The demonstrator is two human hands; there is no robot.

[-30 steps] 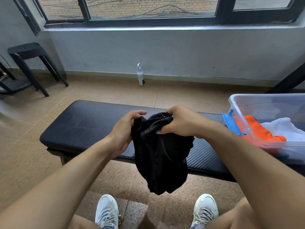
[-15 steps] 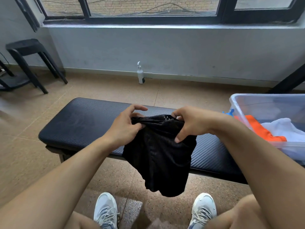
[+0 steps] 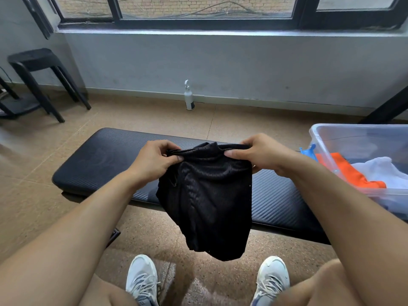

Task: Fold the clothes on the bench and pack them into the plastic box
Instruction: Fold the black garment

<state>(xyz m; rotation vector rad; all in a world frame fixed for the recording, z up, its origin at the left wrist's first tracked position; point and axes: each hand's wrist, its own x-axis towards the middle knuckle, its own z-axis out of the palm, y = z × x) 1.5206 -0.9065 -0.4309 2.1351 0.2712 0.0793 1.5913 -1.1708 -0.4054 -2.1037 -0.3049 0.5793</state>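
Observation:
A black mesh garment (image 3: 207,199) hangs in front of the black padded bench (image 3: 95,160), held up by its top edge. My left hand (image 3: 152,162) pinches the left end of that edge and my right hand (image 3: 260,153) pinches the right end, the two hands a short way apart. The cloth droops past the bench's near edge toward my feet. A clear plastic box (image 3: 318,138) stands at the right end of the bench; an orange garment (image 3: 351,173) and a white one (image 3: 379,171) lie in it.
A blue latch (image 3: 308,151) sticks out from the box's left wall. A white pump bottle (image 3: 189,97) stands on the floor by the far wall. A black stool (image 3: 37,74) is at the far left. My white sneakers (image 3: 142,281) rest on the tiled floor.
My hands have moved apart along the garment's top edge, spreading the bunched black cloth wider. It now hangs flatter than a second ago.

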